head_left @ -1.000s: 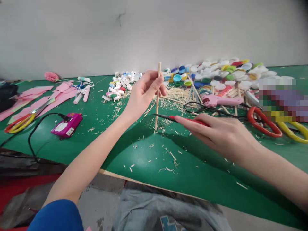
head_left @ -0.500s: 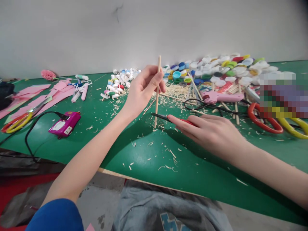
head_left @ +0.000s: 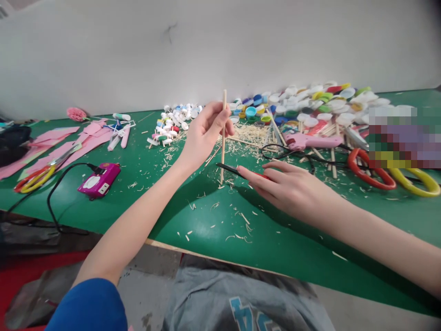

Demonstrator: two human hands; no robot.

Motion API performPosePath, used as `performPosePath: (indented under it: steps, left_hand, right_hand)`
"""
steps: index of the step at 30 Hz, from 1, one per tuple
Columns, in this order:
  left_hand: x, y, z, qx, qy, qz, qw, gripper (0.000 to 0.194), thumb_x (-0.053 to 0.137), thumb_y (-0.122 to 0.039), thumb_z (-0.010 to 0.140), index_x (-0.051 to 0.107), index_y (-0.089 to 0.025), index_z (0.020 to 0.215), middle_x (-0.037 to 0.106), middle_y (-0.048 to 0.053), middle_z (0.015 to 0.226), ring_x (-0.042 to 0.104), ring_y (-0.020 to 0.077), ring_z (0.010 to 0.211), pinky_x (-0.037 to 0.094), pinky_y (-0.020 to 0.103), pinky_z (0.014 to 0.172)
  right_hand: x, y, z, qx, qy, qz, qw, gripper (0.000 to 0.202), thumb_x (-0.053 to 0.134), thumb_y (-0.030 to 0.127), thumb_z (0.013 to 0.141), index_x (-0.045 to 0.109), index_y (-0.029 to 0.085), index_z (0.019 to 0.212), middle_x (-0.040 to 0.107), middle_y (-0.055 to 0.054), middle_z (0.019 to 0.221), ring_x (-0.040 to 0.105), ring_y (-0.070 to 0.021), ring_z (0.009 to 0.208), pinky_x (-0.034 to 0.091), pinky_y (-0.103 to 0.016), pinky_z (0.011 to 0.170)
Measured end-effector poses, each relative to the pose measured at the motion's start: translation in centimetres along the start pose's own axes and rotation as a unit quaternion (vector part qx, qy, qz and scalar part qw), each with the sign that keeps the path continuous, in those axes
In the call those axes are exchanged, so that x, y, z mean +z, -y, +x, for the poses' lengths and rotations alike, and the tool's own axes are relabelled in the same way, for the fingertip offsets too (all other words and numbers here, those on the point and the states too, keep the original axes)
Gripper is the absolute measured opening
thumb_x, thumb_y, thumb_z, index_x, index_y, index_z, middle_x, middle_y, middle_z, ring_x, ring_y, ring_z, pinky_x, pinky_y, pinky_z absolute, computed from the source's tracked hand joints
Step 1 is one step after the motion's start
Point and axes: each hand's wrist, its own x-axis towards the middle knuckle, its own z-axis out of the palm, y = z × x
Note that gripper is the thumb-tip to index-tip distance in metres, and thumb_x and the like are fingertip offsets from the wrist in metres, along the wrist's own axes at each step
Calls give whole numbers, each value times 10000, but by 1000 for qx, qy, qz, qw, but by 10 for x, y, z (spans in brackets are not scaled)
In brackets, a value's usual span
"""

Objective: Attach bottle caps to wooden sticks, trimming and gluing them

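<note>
Fingers (head_left: 211,111) of the left hand (head_left: 203,134) pinch the wooden stick (head_left: 223,149), near upright, lower end at the green table (head_left: 206,225). Right hand (head_left: 292,191) grips a red-handled black tool (head_left: 230,169) crossing it low; handle mostly covered, I can't confirm contact. Pixelated patch (head_left: 404,138) far right, unreadable.

Left hand (head_left: 206,131) raised in a pinch, right hand (head_left: 285,186) lower, index finger (head_left: 257,177) extended, forearms (head_left: 146,209) bare
</note>
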Motion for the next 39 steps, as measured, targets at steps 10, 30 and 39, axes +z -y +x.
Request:
performPosePath:
  steps: [10, 30, 39]
  left_hand:
    - [6, -5, -1, 15, 12, 27, 999, 247, 458, -454, 908, 519, -215, 901, 535, -29, 645, 564, 101, 616, 456, 259, 636]
    - [0, 10, 1, 81, -8, 74, 994, 303, 392, -509, 913, 493, -224, 894, 468, -48, 588, 493, 79, 537, 395, 220, 556]
    - [-9, 16, 0, 67, -11, 81, 994, 353, 370, -551, 899, 502, -224, 914, 482, -32, 619, 535, 86, 568, 408, 226, 571]
  right_hand:
    - [3, -2, -4, 10, -18, 36, 999, 449, 421, 235, 947, 412, 161, 1389, 652, -52, 826, 580, -192, 872, 466, -302, 724]
    - [7, -1, -2, -64, 31, 46, 996, 422, 366, 197, 957, 425, 147, 1372, 630, -5, 723, 579, -134, 701, 455, -311, 785]
    - [7, -8, -7, -12, -32, 26, 999, 448, 479, 180, 911, 439, 187, 1357, 620, 9, 727, 590, -144, 779, 461, -332, 885]
